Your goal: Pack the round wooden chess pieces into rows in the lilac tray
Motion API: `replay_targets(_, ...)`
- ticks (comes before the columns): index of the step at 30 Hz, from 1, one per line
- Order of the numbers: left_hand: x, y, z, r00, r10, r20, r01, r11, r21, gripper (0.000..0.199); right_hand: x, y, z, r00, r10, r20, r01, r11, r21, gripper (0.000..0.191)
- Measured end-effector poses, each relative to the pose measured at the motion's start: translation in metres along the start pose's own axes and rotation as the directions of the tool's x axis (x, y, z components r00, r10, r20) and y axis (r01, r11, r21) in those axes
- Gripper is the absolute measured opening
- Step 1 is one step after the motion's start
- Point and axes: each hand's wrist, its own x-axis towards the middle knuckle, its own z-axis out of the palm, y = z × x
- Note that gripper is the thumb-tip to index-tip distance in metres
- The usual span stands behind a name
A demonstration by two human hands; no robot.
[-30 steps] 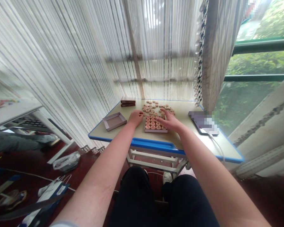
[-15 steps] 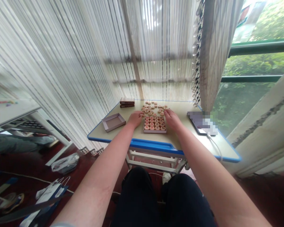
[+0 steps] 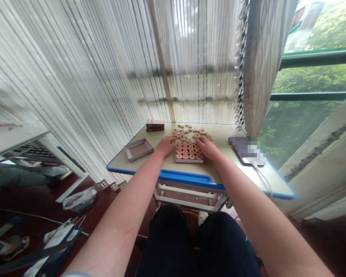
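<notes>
Right hand (image 3: 204, 145) shifted inward to the far right corner of the shallow mauve cardboard box (image 3: 189, 161)

Its fingers bend downward at that corner; whether they grip or merely touch a piece there cannot be told. The left hand (image 3: 166, 146), almost where it was half a second ago, is just left of the box's far left corner, fingers curled; whether it holds anything cannot be told either. Inside the box, flat round wood-coloured discs (image 3: 185, 156) with reddish characters lie in rows of four. Just beyond the box, loose wood-coloured discs (image 3: 178, 136) form scattered clusters. Left of the box lies an open mauve cardboard tray (image 3: 138, 149), and to the box's far left a stack of brown-and-white rectangular boxes (image 3: 155, 124). Well to the box's right is a flat dark rectangular device (image 3: 246, 151), partly pixelated, with a white cable (image 3: 265, 177). Under the box spreads a cream, blue-edged surface (image 3: 219, 175).
</notes>
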Motion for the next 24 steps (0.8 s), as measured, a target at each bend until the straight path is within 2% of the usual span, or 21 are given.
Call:
replay_targets(7, -0.0035, 0.0029, -0.0022, 0.999, 0.046, -0.016, -0.046, 0.999, -0.017, 0.041, 0.0006, 0.0015, 0.0009, 1.0, 0.008, 0.011, -0.008, 1.0, 0.006, 0.038)
replay_targets(19, -0.0031, 0.002, -0.0016, 1.0, 0.022, -0.021, -0.024, 0.998, -0.065, 0.04, 0.0013, 0.0035, 0.0002, 1.0, -0.002, -0.008, 0.002, 1.0, 0.005, 0.035)
replay_targets(24, -0.0028, 0.0028, -0.0024, 0.999, 0.028, -0.026, -0.03, 0.997, -0.076, 0.04, 0.0, 0.0023, 0.0014, 0.999, -0.021, 0.03, 0.02, 0.999, 0.036, 0.032)
